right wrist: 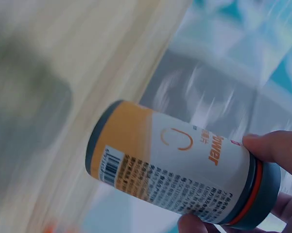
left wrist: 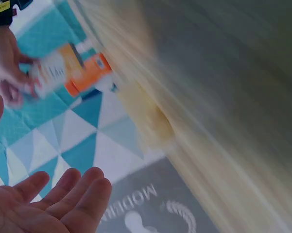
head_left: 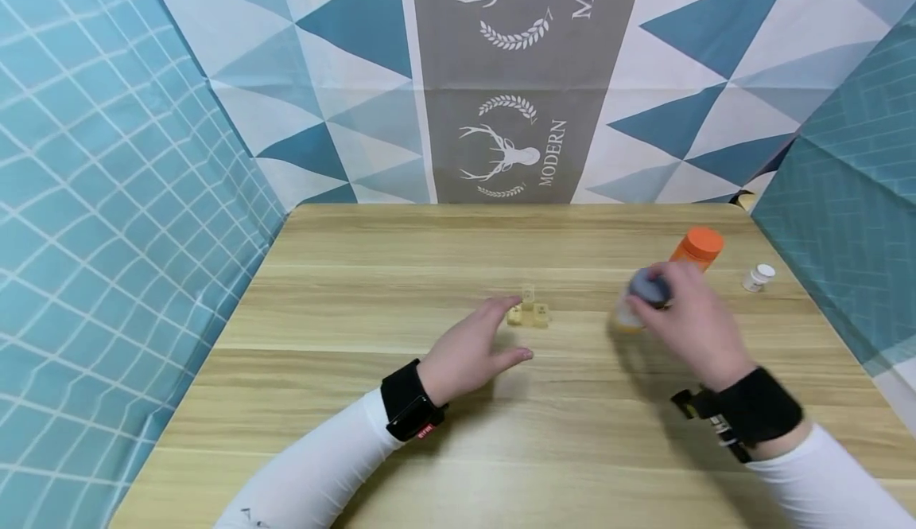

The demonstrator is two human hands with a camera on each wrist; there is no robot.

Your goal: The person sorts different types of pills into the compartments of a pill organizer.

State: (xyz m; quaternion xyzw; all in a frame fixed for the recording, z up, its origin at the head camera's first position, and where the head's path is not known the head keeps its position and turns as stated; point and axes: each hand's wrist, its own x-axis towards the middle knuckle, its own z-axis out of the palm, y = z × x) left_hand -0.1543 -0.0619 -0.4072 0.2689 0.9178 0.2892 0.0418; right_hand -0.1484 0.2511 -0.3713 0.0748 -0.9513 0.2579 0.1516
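Note:
My right hand (head_left: 690, 326) grips a bottle (right wrist: 172, 162) by its dark cap end, with the thumb on one side and fingers on the other. The bottle has a white and orange printed label with a letter C and a barcode. In the head view it is blurred and hangs above the right part of the table. My left hand (head_left: 468, 354) is spread, thumb apart from the fingers, beside a small translucent yellow pill box (head_left: 529, 314) with several compartments. Whether the fingertips touch the pill box cannot be told; nothing is held in that hand.
Behind the right hand stands an orange bottle (head_left: 700, 246), partly hidden. Further right is a small white bottle (head_left: 758, 278) near the table's right edge. The wooden table (head_left: 372, 290) is bordered by patterned cloths at the back and sides.

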